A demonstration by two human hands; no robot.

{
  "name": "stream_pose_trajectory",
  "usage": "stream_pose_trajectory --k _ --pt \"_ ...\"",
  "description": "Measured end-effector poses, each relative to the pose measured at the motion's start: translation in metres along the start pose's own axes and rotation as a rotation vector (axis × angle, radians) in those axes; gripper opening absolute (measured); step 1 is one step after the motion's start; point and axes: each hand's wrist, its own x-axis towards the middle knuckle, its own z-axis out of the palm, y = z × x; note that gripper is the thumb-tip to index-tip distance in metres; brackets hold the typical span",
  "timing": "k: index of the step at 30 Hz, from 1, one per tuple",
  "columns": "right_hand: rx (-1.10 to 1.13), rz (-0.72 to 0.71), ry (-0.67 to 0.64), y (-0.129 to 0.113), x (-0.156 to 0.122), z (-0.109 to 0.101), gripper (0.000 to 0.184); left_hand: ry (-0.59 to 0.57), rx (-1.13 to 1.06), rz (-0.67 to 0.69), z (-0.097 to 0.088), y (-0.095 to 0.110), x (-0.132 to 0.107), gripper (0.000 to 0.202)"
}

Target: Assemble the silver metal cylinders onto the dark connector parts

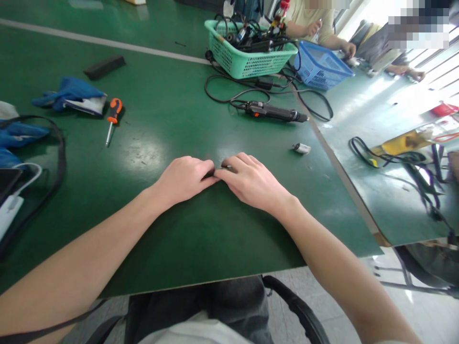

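- Bringing the left hand (184, 179) and the right hand (253, 181) together over the green table (201, 239), with fingertips touching or nearly so.
- Curling the left fingers and thumb inward; being unable to tell a bare clench from a grasp.
- Bending the right fingers downward, with the thumb reaching toward the left fingertips; being unable to tell an empty hand from a grasping one.
- Glimpsing a small dark piece (225, 165) at the right fingertips, between the two hands, mostly hidden and too small for naming.
- Seeing a short silver cylinder (301, 148) lying beyond the right hand, toward the right.
- Seeing a black power screwdriver (272, 112) lying farther off, near a green basket (251, 64) heaped with cables and tools.
- Spotting a blue basket (322, 67) just beside the green basket.
- Spotting an orange-handled screwdriver (114, 112) beyond the left hand, beside a blue-and-white bundle (77, 93).
- Noticing a co-worker's hand (349, 48) near the blue basket, well apart from both own hands.
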Motion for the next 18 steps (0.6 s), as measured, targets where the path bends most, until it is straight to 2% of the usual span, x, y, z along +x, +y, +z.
stream_pose_trajectory --k 3,5,8,11,15,18 --pt "-0.044 0.0 -0.01 0.01 0.007 0.001 0.028 -0.013 -0.004 -0.009 -0.002 0.0 0.0 0.035" --pt "-0.057 0.022 -0.001 0.03 0.015 0.006 0.03 -0.029 -0.017 -0.006 -0.004 0.001 0.0 0.034" --pt "0.011 0.053 0.043 0.082 0.029 0.019 0.038 -0.039 -0.034 -0.008 -0.006 0.001 0.0 0.033" --pt "0.038 0.154 0.045 0.146 0.036 0.029 0.035 -0.033 -0.05 -0.011 -0.006 0.001 -0.001 0.032" --pt "0.011 0.281 0.006 0.218 0.016 0.027 0.023 -0.023 -0.057 -0.003 -0.005 0.0 -0.001 0.031" --pt "0.005 0.367 0.013 0.249 -0.017 0.021 0.033 -0.027 -0.051 0.008 -0.003 -0.002 -0.002 0.032"
